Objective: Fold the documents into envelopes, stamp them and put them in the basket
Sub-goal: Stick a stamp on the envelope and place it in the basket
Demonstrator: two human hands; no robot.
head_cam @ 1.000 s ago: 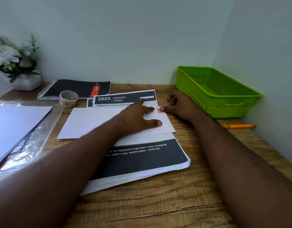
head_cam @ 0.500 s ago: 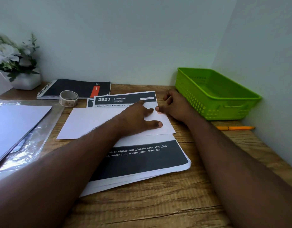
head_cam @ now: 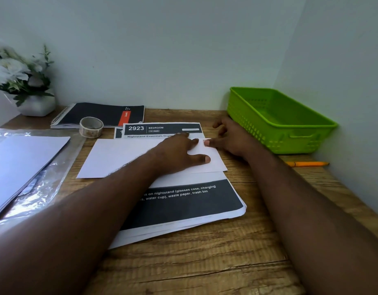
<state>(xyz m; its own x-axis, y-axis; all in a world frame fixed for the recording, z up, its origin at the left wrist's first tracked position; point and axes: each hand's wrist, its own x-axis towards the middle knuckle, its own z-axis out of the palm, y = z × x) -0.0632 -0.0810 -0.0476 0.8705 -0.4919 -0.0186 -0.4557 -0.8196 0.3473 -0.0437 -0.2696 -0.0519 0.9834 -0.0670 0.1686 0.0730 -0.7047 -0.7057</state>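
Head view: left hand [head_cam: 179, 154] lies flat, fingers spread, on the envelope [head_cam: 120, 156] at frame centre. Right hand [head_cam: 230, 139] presses a fingertip on its upper right corner, other fingers loosely curled.

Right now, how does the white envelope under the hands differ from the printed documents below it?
The white envelope is blank, while the printed documents carry dark bands with white text. The envelope is one flat piece lying on top; the documents form a stack of several sheets under it. The left hand presses flat on the envelope and the right hand presses a thumb at its corner; neither hand touches the documents. Both lie flat on the wooden desk.
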